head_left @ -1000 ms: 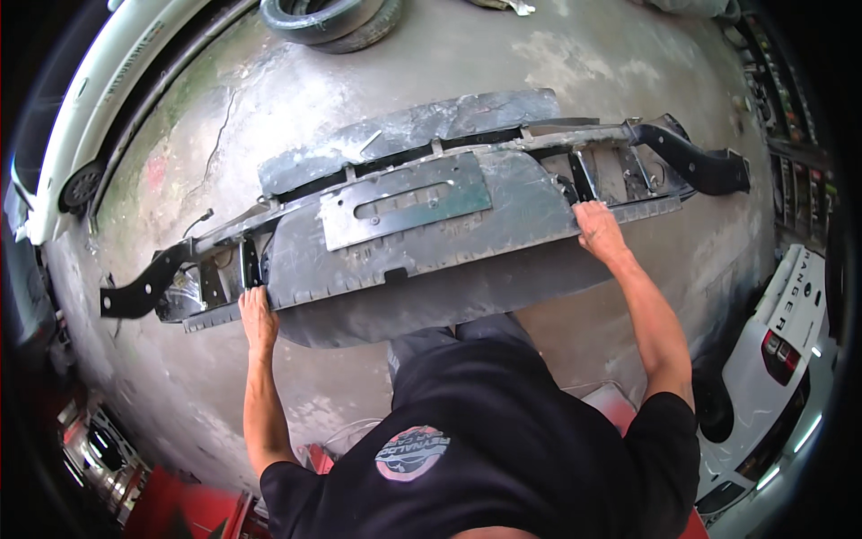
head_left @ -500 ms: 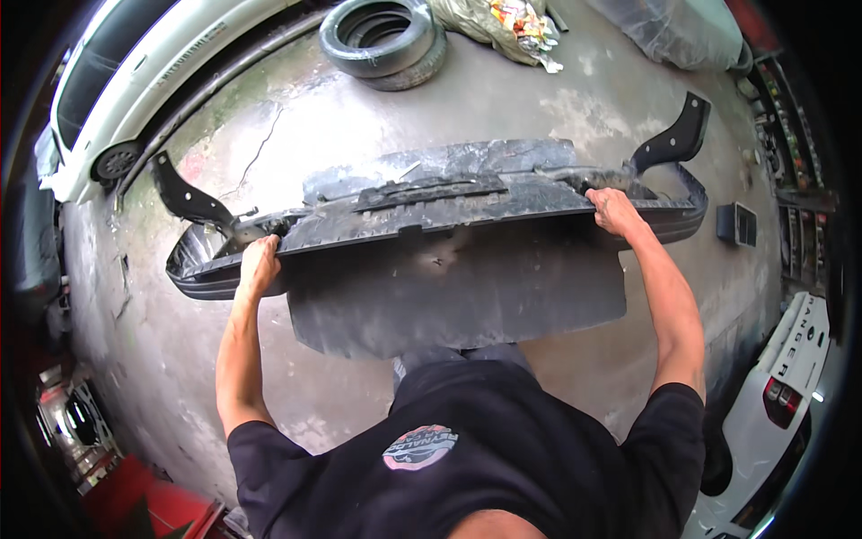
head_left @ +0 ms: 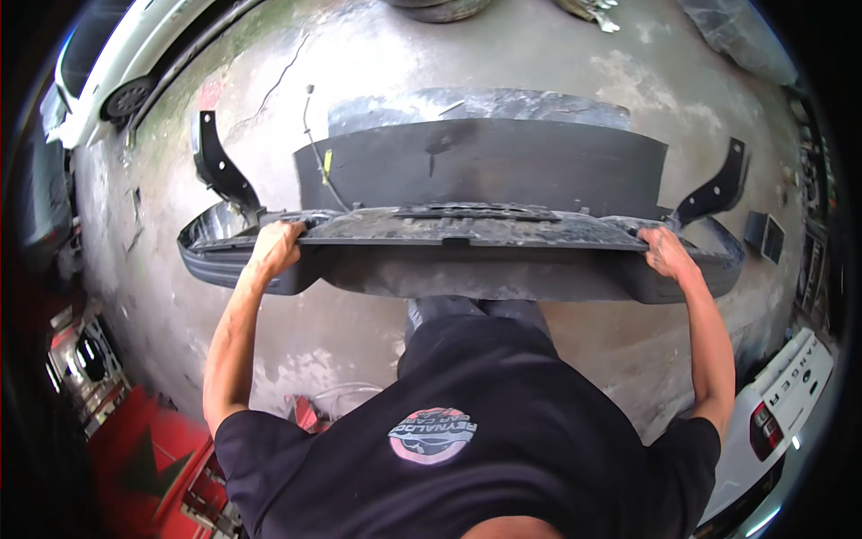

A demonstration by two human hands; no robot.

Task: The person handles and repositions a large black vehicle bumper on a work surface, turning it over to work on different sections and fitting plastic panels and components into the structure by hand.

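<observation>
Left hand (head_left: 277, 250) and right hand (head_left: 667, 252) are closed on a black bumper (head_left: 395, 230), one toward each end of its near edge; their fingertips are hard to make out. It stretches crosswise before the person's dark trousers (head_left: 440, 308). Curved brackets (head_left: 232, 183) extend near its ends; beyond spread a dark panel (head_left: 521, 162) and a paler, scuffed sheet (head_left: 557, 108).

I see two hands: one left hand (head_left: 277, 249) and one right hand (head_left: 668, 251). There is one bumper (head_left: 467, 230) with two black bars (head_left: 224, 171). I count one wire (head_left: 316, 148), one box (head_left: 764, 237), one white car (head_left: 142, 56) showing one wheel (head_left: 127, 101), and one white truck (head_left: 792, 379) showing one red light (head_left: 765, 431). One shirt (head_left: 530, 404) has one round badge (head_left: 433, 437). The tires (head_left: 442, 9) are cut off, too hidden to count.
</observation>
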